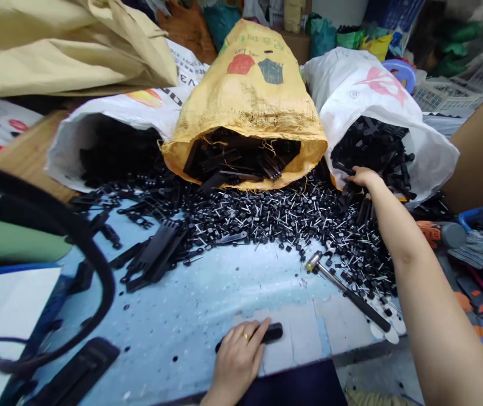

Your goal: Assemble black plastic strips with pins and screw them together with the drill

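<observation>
My left hand [241,352] is closed over a long black plastic part [272,332] at the table's front edge; a ring shows on one finger. Stretched far forward, my right hand [365,176] is at the mouth of the right white sack [430,144], its fingers closed on a small black plastic part [343,168]. Inside that sack lie many black parts [370,141]. Below it spreads a heap of small black pieces with metal pins [267,217]. A hammer [337,279] with a black handle lies between the heap and the front edge.
A yellow sack [262,107] and another white sack [114,113] open toward me with black parts inside. Stacked black plates [157,254] lie left on the blue table [182,321]. A black curved tube [93,254] crosses the left side. An orange power tool [440,234] is at right.
</observation>
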{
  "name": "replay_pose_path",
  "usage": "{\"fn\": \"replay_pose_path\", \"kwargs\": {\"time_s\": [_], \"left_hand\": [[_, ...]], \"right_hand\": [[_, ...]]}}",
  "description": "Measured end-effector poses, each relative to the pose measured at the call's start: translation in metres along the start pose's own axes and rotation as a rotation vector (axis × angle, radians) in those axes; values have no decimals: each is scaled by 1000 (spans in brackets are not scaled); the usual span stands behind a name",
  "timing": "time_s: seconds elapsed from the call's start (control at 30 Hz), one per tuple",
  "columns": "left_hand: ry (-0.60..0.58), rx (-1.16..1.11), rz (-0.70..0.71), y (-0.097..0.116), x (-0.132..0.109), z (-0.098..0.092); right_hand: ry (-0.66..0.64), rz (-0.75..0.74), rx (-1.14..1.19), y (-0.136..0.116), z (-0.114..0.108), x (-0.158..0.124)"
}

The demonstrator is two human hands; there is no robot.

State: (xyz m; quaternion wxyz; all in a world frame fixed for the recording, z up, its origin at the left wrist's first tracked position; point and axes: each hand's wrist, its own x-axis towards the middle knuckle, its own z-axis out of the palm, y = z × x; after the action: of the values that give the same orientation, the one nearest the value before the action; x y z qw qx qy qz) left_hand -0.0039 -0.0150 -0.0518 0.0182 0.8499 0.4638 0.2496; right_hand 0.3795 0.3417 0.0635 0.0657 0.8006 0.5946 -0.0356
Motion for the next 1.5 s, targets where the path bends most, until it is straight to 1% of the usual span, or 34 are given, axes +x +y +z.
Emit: {"fn": "replay_pose_path", "kwargs": {"time_s": [0.07,0.1,0.13,0.2,0.27,0.33,0.37,0.4,0.43,0.5,0.53,0.57,0.6,0.63,0.67,0.7,0.73,0.8,0.83,0.87,0.9,0.93,0.97,1.0,1.07,1.1,1.13,1.2,1.23,1.3,1.33,1.4,1.5], "left_hand": [[15,-3,18,0,2,1],[20,-3,27,-1,3,1],[25,-4,36,-2,4,1],[21,-29,64,-4,4,1],[17,-91,58,-5,3,-1],[42,-208,-37,-3,3,-4],[62,-300,-119,0,5,-5],[77,-422,-218,5,8,-7],[77,-580,-323,10,12,-10],[20,-983,-521,23,23,-15],[-25,-1188,-604,30,28,-18],[-67,-1360,-666,35,34,-21],[-95,-1479,-703,39,37,-24],[-104,-1534,-715,42,39,-27],[-86,-1522,-703,43,39,-30],[-45,-1454,-664,42,37,-33],[16,-1343,-601,40,33,-35],[155,-1057,-430,37,22,-39],[209,-914,-333,36,17,-39],[242,-792,-237,35,12,-39],[248,-696,-158,34,9,-38],[231,-626,-102,32,7,-36],[193,-574,-72,30,6,-34],[140,-529,-65,25,7,-32],[-24,-450,-73,14,12,-28],[-129,-416,-68,8,16,-27],[-239,-384,-55,3,21,-27],[-434,-312,-33,-2,30,-27],[-501,-275,-31,-2,34,-28],[-568,-212,-32,2,39,-29],[-575,-191,-26,5,40,-29],[-548,-165,-10,8,39,-29],[-447,-163,-20,7,33,-23]], "right_hand": [[-93,94,-52,-11,-7,-37],[-99,146,-65,-17,-11,-56],[-82,178,-82,-21,-14,-75],[-14,194,-116,-24,-20,-111],[95,146,-98,-21,-25,-147],[170,51,42,-18,-22,-185],[165,-21,171,-19,-17,-205],[124,-107,334,-23,-9,-228],[51,-205,516,-30,3,-251],[-128,-382,890,-50,33,-299],[-175,-457,1032,-61,50,-322],[-191,-533,1134,-71,65,-342],[-192,-599,1192,-78,79,-359],[-206,-646,1226,-82,89,-371],[-250,-671,1252,-83,96,-380],[-337,-666,1277,-81,100,-385],[-474,-636,1304,-76,100,-387],[-837,-558,1332,-64,95,-386],[-1010,-536,1304,-58,91,-384],[-1142,-544,1236,-54,87,-383],[-1205,-583,1138,-51,83,-382],[-1184,-635,1022,-49,79,-382],[-1083,-687,893,-48,76,-382],[-930,-730,759,-47,74,-382],[-604,-798,483,-48,72,-380],[-485,-828,346,-48,72,-379],[-411,-855,217,-49,73,-377],[-358,-892,8,-53,77,-376],[-348,-898,-64,-56,80,-375],[-336,-896,-149,-61,85,-376],[-328,-893,-171,-64,87,-378],[-300,-883,-184,-68,89,-381],[-210,-865,-178,-72,87,-386]]}}
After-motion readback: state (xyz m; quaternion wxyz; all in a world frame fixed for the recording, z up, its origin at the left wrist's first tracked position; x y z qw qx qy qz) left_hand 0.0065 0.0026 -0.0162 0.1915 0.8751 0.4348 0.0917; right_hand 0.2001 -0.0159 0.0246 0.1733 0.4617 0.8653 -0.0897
